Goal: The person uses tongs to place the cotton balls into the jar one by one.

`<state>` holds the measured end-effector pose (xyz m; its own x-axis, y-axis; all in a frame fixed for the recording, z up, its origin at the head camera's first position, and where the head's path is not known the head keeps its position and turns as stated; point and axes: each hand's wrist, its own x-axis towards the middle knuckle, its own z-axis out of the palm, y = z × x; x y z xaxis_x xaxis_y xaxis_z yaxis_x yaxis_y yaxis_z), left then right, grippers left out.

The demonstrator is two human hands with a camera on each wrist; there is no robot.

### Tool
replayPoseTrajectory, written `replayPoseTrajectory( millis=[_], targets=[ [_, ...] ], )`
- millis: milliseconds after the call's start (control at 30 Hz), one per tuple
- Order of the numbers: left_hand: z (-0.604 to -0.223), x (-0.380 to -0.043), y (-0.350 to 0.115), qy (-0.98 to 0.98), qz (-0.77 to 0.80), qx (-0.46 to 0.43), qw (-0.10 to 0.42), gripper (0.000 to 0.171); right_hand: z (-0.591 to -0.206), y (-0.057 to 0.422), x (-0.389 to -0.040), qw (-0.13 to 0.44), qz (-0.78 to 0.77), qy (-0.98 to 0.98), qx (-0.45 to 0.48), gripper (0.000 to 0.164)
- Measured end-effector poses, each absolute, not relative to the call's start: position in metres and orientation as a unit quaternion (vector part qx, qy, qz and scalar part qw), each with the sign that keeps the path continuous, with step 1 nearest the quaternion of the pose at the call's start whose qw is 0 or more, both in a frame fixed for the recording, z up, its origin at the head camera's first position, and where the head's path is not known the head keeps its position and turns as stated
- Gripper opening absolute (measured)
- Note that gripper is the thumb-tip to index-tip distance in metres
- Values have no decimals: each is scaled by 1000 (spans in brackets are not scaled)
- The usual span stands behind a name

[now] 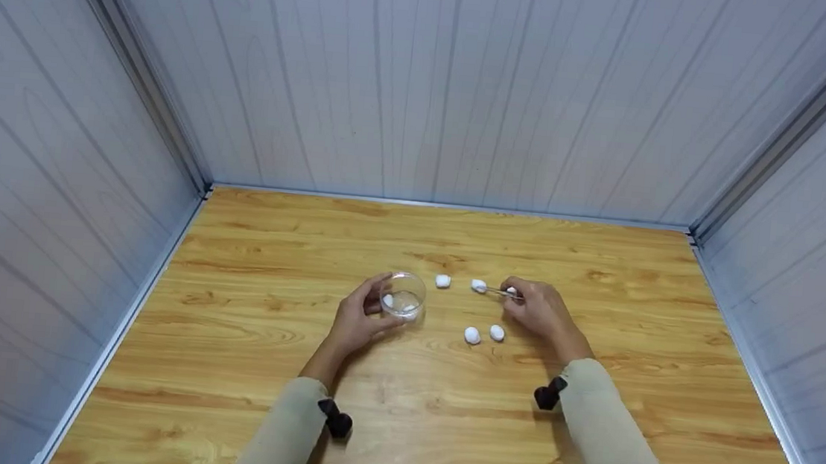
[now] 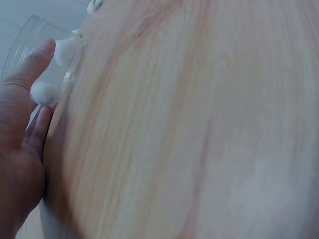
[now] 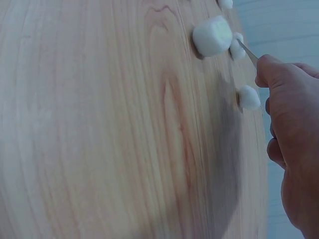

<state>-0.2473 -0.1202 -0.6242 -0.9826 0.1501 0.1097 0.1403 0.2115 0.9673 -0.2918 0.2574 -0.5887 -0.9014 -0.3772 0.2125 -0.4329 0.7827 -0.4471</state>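
Note:
My left hand point(image 1: 359, 318) holds a clear round cup point(image 1: 420, 292) on the table, thumb on the near side and fingers on the far side. White cotton balls point(image 2: 44, 93) show through its wall in the left wrist view. To the right, my right hand point(image 1: 539, 309) pinches metal tweezers point(image 1: 500, 293) pointing left. Their tips touch a cotton ball point(image 1: 478, 285); whether they grip it, I cannot tell. Another cotton ball point(image 1: 512, 291) is partly hidden by the right fingers.
A cotton ball point(image 1: 443, 281) lies between the cup and the tweezers' tips. Two more, one left point(image 1: 472, 335) and one right point(image 1: 497, 333), lie nearer me on the wooden table point(image 1: 269, 249). Pale panel walls point(image 1: 439, 100) enclose the table at the back and sides.

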Motion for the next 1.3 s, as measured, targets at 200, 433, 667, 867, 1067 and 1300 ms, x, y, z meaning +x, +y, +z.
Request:
replayPoseTrajectory(
  millis=[200,433,667,867,1067,1300],
  targets=[
    [-626,-248,-119,774,626,91,0,83,-588,259,-292,64,253,-941,213,17],
    [-625,-247,-120,781,618,89,4,85,-583,258,-290,69,267,-938,212,14],
    [-626,-248,-120,785,613,84,14,87,-577,258,-291,73,269,-936,212,19],
    [-624,-247,-119,786,612,82,11,86,-575,256,-290,80,273,-935,213,17],
    [-623,-249,-116,776,625,80,8,85,-575,255,-290,89,271,-935,211,19],
    [-624,-248,-118,777,624,82,-4,84,-572,251,-290,85,279,-933,209,19]
  ],
)
